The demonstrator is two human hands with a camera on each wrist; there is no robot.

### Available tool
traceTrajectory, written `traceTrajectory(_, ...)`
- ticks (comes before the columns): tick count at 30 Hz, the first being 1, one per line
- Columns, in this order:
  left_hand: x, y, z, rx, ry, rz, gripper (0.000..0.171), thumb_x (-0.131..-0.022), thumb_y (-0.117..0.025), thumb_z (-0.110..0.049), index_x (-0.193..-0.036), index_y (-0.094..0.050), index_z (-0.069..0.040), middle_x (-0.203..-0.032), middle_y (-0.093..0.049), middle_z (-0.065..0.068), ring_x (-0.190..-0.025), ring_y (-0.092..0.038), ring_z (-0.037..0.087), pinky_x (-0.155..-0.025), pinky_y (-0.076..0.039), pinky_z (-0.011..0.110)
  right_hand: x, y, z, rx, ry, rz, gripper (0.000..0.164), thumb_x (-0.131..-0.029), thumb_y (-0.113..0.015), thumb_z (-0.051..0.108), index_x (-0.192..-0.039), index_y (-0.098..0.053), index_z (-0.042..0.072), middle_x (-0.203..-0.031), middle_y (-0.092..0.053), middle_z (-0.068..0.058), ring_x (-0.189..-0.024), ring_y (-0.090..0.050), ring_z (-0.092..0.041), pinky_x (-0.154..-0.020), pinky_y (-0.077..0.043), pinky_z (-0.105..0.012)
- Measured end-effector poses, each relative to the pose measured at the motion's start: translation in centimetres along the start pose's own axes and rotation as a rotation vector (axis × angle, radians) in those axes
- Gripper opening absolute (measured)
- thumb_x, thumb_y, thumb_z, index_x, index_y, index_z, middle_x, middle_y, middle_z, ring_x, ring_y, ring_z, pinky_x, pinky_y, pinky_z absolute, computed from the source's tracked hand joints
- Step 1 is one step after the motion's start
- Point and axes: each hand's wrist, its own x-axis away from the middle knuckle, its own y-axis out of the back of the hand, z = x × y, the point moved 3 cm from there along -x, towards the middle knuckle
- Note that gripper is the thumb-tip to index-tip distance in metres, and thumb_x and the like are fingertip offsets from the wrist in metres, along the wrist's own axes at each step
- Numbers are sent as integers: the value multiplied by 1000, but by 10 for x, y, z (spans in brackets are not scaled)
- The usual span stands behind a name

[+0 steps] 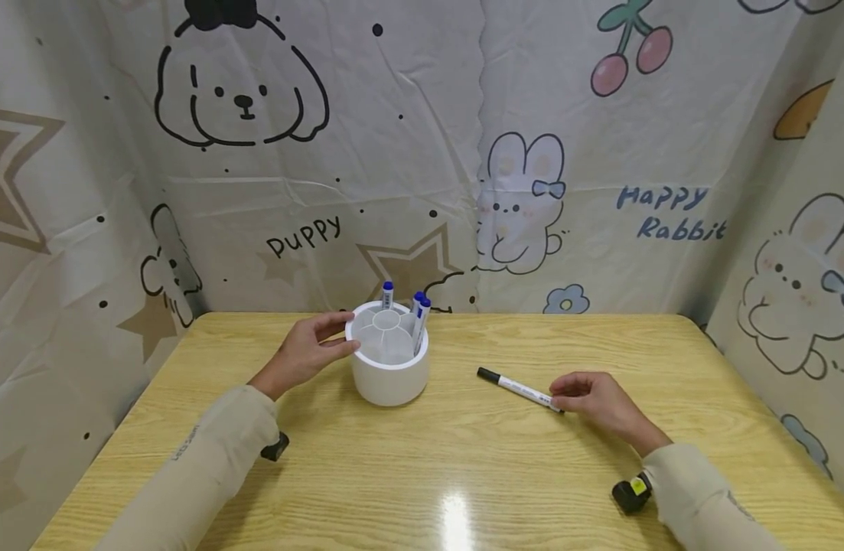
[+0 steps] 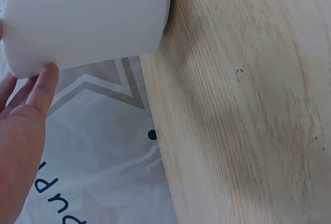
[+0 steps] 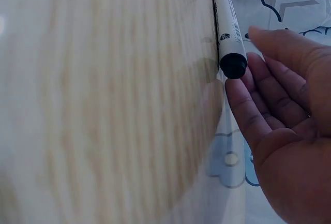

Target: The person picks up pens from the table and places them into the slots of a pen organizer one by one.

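Note:
A round white pen organizer [image 1: 390,383] stands on the table, with several blue-capped markers [image 1: 422,317] upright in its compartments. My left hand [image 1: 311,348] rests at its left rim, thumb and fingers spread and fairly straight. In the left wrist view, fingertips [image 2: 49,71] touch the organizer's white wall [image 2: 88,22]. To the right lies a white marker with a black cap [image 1: 521,388]. My right hand [image 1: 597,398] is at the marker's near end. In the right wrist view, the thumb stands apart from the marker [image 3: 229,25], with the fingers on its other side.
The wood-grain table [image 1: 422,459] ends at the back against a printed cloth [image 1: 408,176], which also hangs at both sides. A black wrist device [image 1: 631,493] sits under the right sleeve, another [image 1: 275,446] under the left.

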Motion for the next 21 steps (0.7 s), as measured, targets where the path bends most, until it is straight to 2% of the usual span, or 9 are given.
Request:
traceTrajectory(13, 2, 0, 0, 20, -4, -18, 52, -92, -72, -4, -137, -51, 11, -139, -51, 29, -130, -51, 42, -100, -52, 32, 0, -4, 3, 65, 45, 28, 19, -86, -77, 4, -104, -72, -2, -96, -71, -7, -88, -64, -20, -69, -55, -23)
traceTrajectory(21, 2, 1, 1, 4, 10, -31, 48, -91, -74, -4, -133, -55, 11, -138, -53, 28, -125, -55, 41, -96, -54, 29, -1, 0, 4, 97, 72, -8, 16, -87, -75, 4, -103, -74, 0, -97, -72, -7, -89, -65, -18, -69, -56, -22)
